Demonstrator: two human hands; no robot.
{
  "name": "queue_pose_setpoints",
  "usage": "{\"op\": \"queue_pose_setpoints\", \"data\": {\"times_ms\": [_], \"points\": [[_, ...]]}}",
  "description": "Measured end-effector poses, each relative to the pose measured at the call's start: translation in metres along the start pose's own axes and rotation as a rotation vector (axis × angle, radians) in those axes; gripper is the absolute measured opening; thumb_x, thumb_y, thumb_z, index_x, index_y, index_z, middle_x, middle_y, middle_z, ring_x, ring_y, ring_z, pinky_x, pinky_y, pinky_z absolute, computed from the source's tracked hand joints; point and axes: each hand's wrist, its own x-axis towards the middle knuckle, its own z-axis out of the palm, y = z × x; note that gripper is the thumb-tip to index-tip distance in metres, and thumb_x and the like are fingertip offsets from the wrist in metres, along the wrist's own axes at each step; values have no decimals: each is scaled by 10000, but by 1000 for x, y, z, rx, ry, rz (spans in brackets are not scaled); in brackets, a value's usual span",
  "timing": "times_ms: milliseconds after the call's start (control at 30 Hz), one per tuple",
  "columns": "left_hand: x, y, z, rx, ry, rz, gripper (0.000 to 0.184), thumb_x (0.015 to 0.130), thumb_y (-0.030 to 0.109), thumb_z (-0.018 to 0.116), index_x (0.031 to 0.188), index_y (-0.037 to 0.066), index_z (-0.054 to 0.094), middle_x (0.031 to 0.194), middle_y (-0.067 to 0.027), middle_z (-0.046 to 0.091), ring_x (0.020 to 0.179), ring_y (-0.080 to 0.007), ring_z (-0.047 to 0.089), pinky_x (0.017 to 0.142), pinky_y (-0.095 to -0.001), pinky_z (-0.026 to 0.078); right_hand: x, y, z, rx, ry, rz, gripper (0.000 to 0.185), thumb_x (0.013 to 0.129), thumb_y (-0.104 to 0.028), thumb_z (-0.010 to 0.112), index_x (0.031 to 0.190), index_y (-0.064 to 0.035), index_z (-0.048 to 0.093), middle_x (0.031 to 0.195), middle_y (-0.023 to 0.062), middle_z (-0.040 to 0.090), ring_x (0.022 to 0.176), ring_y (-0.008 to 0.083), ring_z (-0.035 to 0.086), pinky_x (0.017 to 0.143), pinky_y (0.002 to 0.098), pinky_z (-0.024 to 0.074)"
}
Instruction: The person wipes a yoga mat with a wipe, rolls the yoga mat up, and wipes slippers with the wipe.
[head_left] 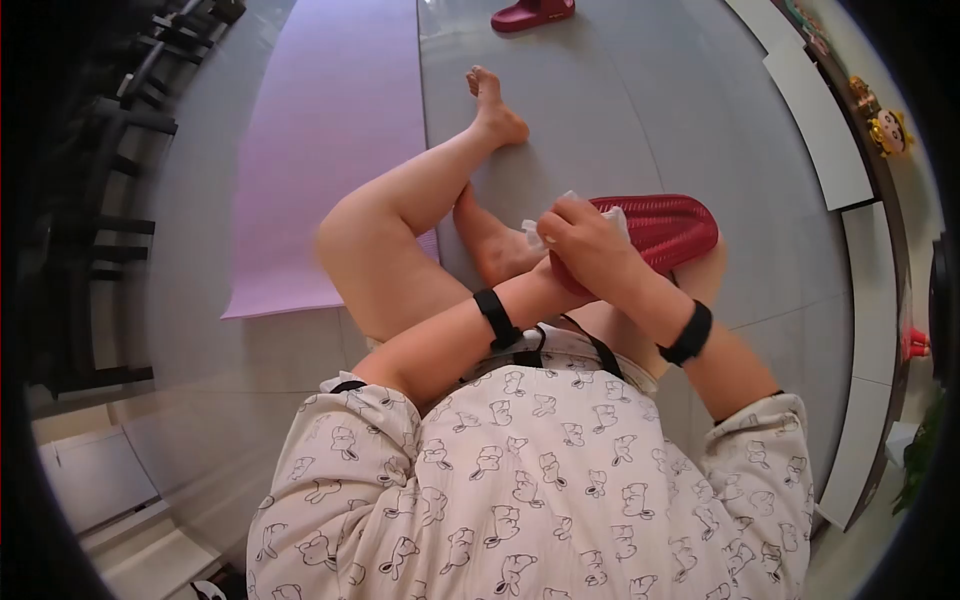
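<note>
A dark red slipper [680,232] lies across my bent right leg, its ribbed face turned up toward me. My left hand [556,284] grips the slipper at its near left end; most of its fingers are hidden under the slipper and behind my other hand. My right hand [590,238] is closed round a crumpled white tissue [618,218] and presses it onto the slipper. Bits of the tissue stick out on both sides of the fingers. Both wrists wear black bands.
I sit on a grey tiled floor [600,110] with bare feet. A pale purple mat [330,130] lies to the left. Another red slipper [533,14] is at the far edge. Black chairs or racks [110,250] stand left; a white cabinet [820,130] with small figurines runs along the right.
</note>
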Motion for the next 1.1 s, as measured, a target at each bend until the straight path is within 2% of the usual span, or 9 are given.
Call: {"op": "queue_pose_setpoints", "data": {"times_ms": [100,300,367,433,600,833,933,1000,1100], "points": [[-10,60,3,495,114,-132,212,910,97,404,1109,69,470,1003,-51,498,1016,-103,484,839,-212,418,-23,-23,-22,-119,115,-218,202,695,-51,539,893,-74,507,872,85,470,872,254,511,757,331,452],[-11,100,-64,268,364,-154,279,851,262,557,1023,45,523,897,-59,571,874,-105,538,718,-282,426,-46,-7,-68,-1024,140,-394,232,715,-100,523,945,-118,506,980,42,474,906,200,500,814,330,438],[-6,88,-105,403,494,-272,314,805,286,610,967,18,629,864,-142,642,860,-238,593,754,-333,435,-62,49,-92,-933,6,-321,154,785,-109,500,937,-88,505,940,54,487,872,215,502,801,335,423],[-9,126,-136,542,692,-232,365,785,324,625,916,-16,623,828,-149,638,776,-246,606,694,-325,451,-70,33,-127,-39,404,138,112,856,-104,475,952,-55,503,872,95,491,810,243,504,757,326,420],[0,174,-194,632,835,-64,499,773,429,619,845,-64,607,712,-128,639,641,-266,629,547,-327,474,-83,39,-215,-516,798,47,115,901,-139,477,989,-70,504,861,99,503,750,225,504,688,300,426],[43,144,-189,965,67,-482,681,717,619,563,716,-58,642,682,-177,602,702,-239,592,658,-313,424,-166,138,-345,-998,828,168,321,923,-281,469,1186,-98,495,1021,65,569,888,150,563,777,265,438],[78,102,-177,1472,-194,-690,680,727,688,465,908,60,654,847,-163,627,824,-260,589,766,-518,346,-153,69,-330,-652,1023,183,201,861,-139,509,829,57,538,746,161,592,633,252,582,566,329,475],[111,103,-151,1649,-448,-841,640,759,714,355,1087,223,602,1099,-145,582,1055,-283,528,733,-742,166,-160,140,-300,-230,1028,269,255,889,-228,491,1017,-9,510,891,106,579,774,188,565,687,297,456],[118,33,-149,1325,-428,-865,611,773,655,406,1139,194,571,1178,-131,534,1119,-249,483,836,-571,234,-128,178,-227,560,940,344,368,915,-324,472,1164,-54,492,1043,46,541,924,127,541,802,270,445]]}}
